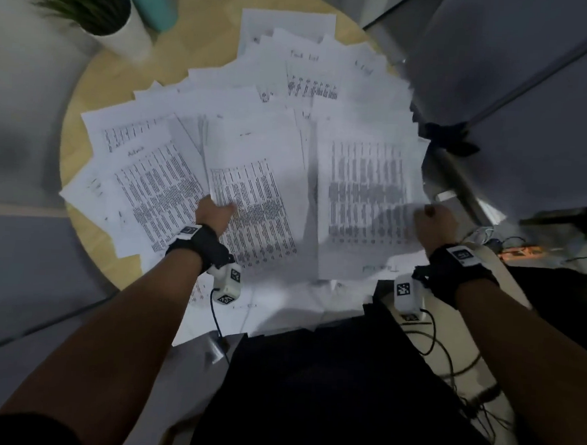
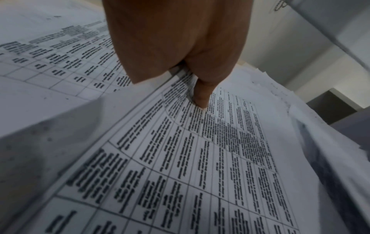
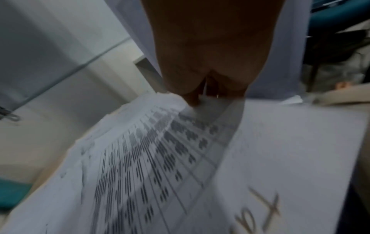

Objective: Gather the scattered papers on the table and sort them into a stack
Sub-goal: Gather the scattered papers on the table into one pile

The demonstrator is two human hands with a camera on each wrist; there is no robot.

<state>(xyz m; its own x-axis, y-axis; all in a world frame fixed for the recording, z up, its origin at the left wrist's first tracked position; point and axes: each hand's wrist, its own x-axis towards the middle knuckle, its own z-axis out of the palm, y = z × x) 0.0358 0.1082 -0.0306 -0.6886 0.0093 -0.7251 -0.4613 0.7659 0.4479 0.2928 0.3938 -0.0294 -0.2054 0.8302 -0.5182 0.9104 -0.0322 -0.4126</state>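
Note:
Several white papers (image 1: 293,69) with printed tables lie overlapping across a round wooden table (image 1: 85,85). My left hand (image 1: 225,208) pinches the left edge of the middle printed sheet (image 1: 259,200). Its thumb (image 2: 201,95) lies on top of that sheet (image 2: 200,158), and its other fingers are hidden beneath. My right hand (image 1: 426,213) grips the right edge of the right printed sheet (image 1: 365,185), lifted slightly. In the blurred right wrist view its curled fingers (image 3: 192,98) meet that sheet (image 3: 150,150), beside a handwritten sheet (image 3: 290,150).
A white pot with a green plant (image 1: 125,33) and a teal bottle (image 1: 154,0) stand at the table's far left edge. Cables (image 1: 448,349) and an orange power strip (image 1: 522,251) lie on the floor to the right. More papers hang over the near edge (image 1: 280,310).

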